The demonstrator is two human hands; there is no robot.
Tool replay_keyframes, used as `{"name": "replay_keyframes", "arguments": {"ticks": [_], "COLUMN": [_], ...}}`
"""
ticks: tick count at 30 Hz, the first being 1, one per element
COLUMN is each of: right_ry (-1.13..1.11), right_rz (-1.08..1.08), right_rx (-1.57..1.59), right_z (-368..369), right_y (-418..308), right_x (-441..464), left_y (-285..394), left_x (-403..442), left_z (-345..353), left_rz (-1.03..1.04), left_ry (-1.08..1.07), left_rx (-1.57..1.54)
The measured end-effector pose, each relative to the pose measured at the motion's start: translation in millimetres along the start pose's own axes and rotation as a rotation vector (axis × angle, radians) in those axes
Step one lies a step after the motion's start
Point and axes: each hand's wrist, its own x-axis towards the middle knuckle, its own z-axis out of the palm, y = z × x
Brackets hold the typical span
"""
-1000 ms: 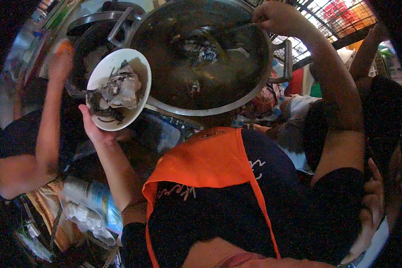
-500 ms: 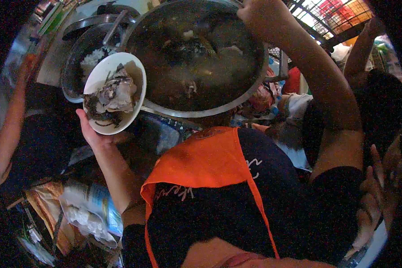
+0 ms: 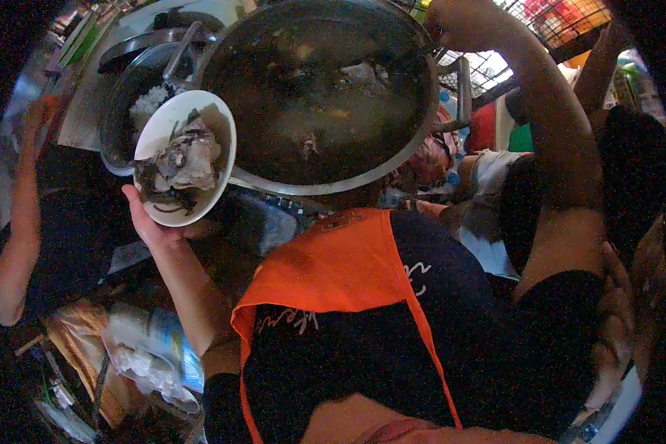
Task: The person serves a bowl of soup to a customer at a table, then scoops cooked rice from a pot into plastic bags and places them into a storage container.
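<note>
My left hand (image 3: 157,228) holds a white bowl (image 3: 226,152) from below and tilts it toward me. Pale chunks of meat or fish with dark skin (image 3: 192,159) lie in the bowl. Right beside it is a large metal pot (image 3: 333,186) of murky broth (image 3: 274,111), in which a few pieces float. At the pot's far right rim, my right hand (image 3: 445,26) is closed round the dark handle of a utensil (image 3: 414,52). The utensil reaches into the pot, near a pale piece (image 3: 362,72); its lower end is hard to make out.
A smaller pot (image 3: 111,140) with white rice (image 3: 149,100) stands behind the bowl. Another person's arm (image 3: 24,222) is at the left, and more people are at the right. Plastic bags (image 3: 144,362) lie at the lower left. A wire rack (image 3: 525,22) is at the upper right.
My right hand has moved back to the right along the pot's rim. The bowl has shifted slightly left and down in view. The other person's arm at the left has lowered since the first frame.
</note>
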Motion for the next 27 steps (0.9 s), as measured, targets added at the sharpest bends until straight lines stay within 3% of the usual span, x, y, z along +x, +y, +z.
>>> {"name": "replay_keyframes", "arguments": {"ticks": [5, 12, 15, 17, 18, 23, 24, 27], "right_ry": [0.076, 0.021, 0.101, -0.016, -0.012, 0.235, 0.284, 0.274], "right_rz": [-0.092, -0.029, -0.191, 0.018, 0.019, -0.042, -0.035, -0.143], "right_rx": [0.046, 0.113, 0.051, 0.065, 0.063, 0.220, 0.059, 0.107], "right_z": [0, -16, -17, -11, -6, 35, 32, 38], "right_y": [8, 0, 2, -8, -10, -10, -16, -17], "right_x": [-2, -12, -14, -8, -6, 5, 2, 9], "left_y": [1, 1, 1, 2, 3, 1, 1, 0], "left_x": [-1, -1, 0, 0, 0, -3, -4, -4], "left_z": [1, 1, 0, 1, 1, 3, 5, 7], "left_rz": [0.003, 0.014, 0.011, 0.004, -0.003, -0.008, -0.002, 0.005], "left_ry": [0.014, 0.010, 0.016, 0.016, 0.030, -0.015, 0.010, 0.033], "left_rx": [0.016, 0.033, 0.033, 0.032, 0.045, 0.013, 0.030, 0.038]}}
